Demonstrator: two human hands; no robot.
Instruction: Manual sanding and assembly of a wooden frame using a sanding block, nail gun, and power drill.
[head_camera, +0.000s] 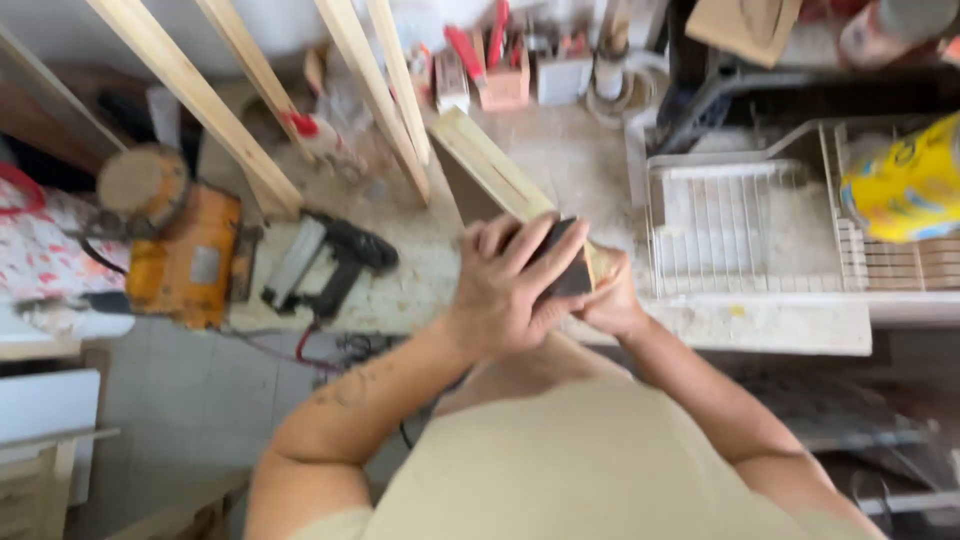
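Both your hands meet on a dark block at the near end of a wooden strip, over the bench's front edge

The dusty bench (560, 170) carries the load: a white wire rack (720, 225) toward its right edge, an orange power tool (185, 260) at the left end, a black nail gun (335, 260) beside it. The pale wooden strip (490, 165) runs from mid-bench toward you, so its near end is within reach. Your left hand (505, 290) is clamped over the dark block (562, 262), fingers curled round it, likely to press it flat against the wood. Your right hand (612, 298) cups the strip's end from beneath, seemingly steadying it; I cannot tell how tightly its fingers close
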